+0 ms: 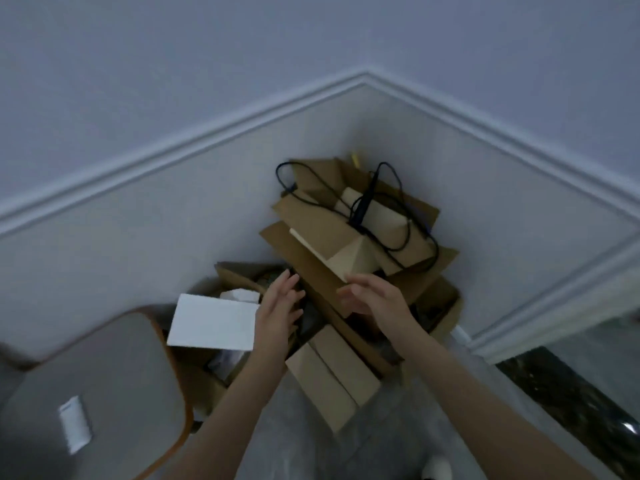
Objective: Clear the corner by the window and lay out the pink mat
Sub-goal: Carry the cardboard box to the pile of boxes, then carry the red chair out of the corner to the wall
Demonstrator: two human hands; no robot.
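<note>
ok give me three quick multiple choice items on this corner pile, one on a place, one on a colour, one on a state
1. Where does the black cable lie?
A. on top of the cardboard boxes
B. on the chair
C. on the bare floor

2. What colour is the flat sheet left of the pile?
A. pink
B. white
C. black

3. How are both hands?
A. fists
B. open, holding nothing
C. gripping the cable

Key: 1 A, it loops over the top cardboard boxes. 2 B, it reads white. 3 B, the left hand and right hand have straight fingers.

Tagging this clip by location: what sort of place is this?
Probably a room corner in a home, used for storage. Panelled walls with white moulding meet above a pile of cardboard boxes, a black cable draped on top, and a grey upholstered seat stands alongside.
</note>
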